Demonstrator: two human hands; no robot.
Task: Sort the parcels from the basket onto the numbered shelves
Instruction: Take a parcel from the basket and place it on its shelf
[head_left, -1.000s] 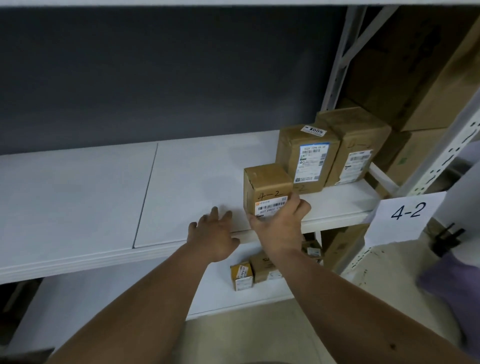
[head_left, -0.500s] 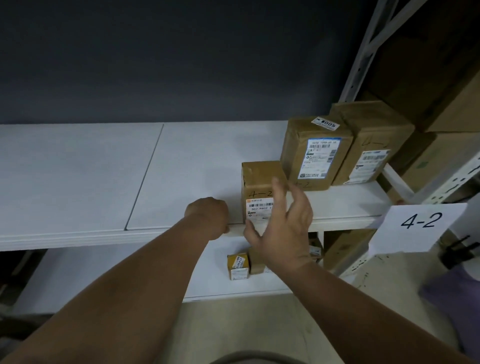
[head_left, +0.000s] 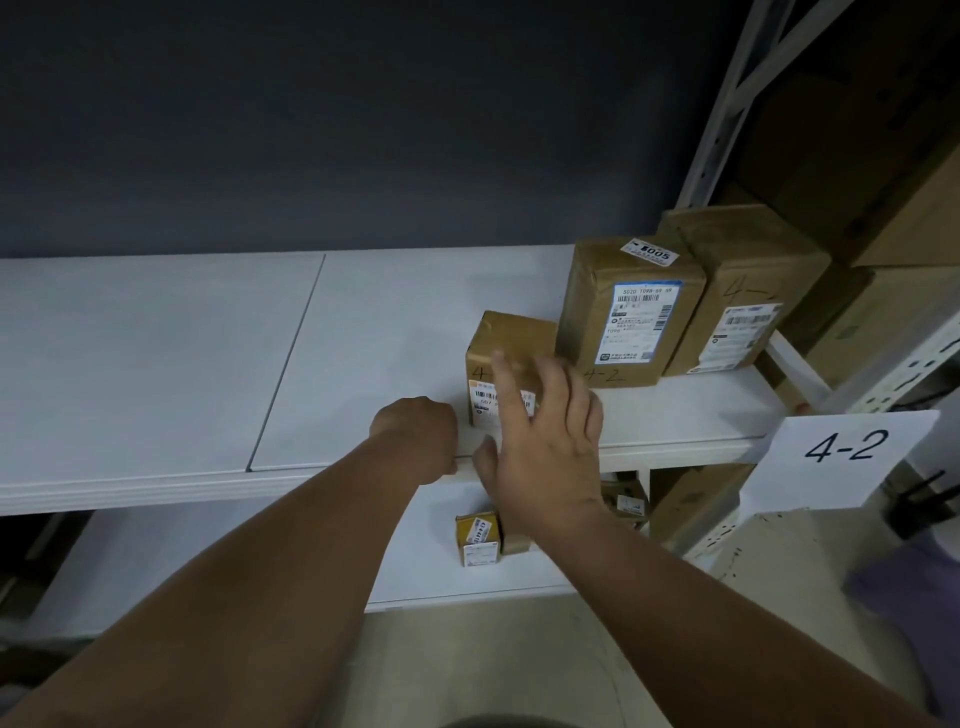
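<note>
Step in hand: placing a parcel on the shelf tagged 4-2; the small parcel (head_left: 506, 366) stands upright near the front edge of the white shelf (head_left: 363, 332), so this placement looks all but done
Right hand: the right hand (head_left: 543, 441) is spread, fingers splayed in front of the parcel's label face; it grasps nothing; whether a fingertip touches the box I cannot tell
Left hand: the left hand (head_left: 418, 439) is clenched into a loose fist at the shelf's front edge, just left of the parcel, holding nothing visible
Neighbours: two taller parcels (head_left: 631, 312) stand behind and to the right; the 4-2 sign (head_left: 844, 449) hangs at the shelf's right end
Next move: probably back to the basket, which is out of view, for another parcel; its number must be matched to a shelf
</note>
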